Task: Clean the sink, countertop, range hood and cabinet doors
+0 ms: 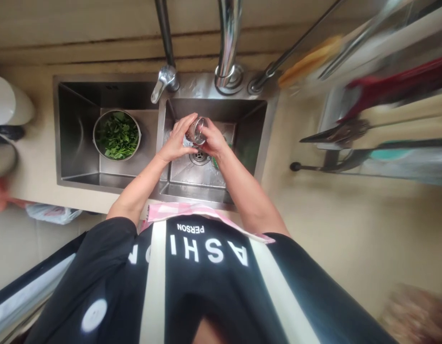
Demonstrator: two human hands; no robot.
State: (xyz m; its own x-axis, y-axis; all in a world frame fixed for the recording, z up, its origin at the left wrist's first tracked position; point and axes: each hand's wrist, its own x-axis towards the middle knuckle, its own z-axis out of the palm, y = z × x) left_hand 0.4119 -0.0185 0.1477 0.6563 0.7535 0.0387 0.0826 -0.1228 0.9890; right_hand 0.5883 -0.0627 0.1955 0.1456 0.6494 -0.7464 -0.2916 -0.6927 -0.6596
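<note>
Evidently clamping a clear drinking glass (pixel 195 132) near the drain (pixel 199 156) within the right sink basin (pixel 251 136), two-handed grip: left hand (pixel 176 139) around its wall, right hand (pixel 215 139) at its rim; probably handling light, rigid, slippery, breakable, best cradling by the body.

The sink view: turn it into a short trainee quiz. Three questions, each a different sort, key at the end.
1. Multiple choice: what lies in the round pot in the left basin?
A) Sliced carrots
B) Green leaves
C) Eggs

2. True or false: the left hand and the right hand are both on the small cup.

3. Fill in the gap: seen from the person's side, the curved chrome faucet stands behind the ____ of the two basins.

Key: 1. B; 2. True; 3. right
</note>
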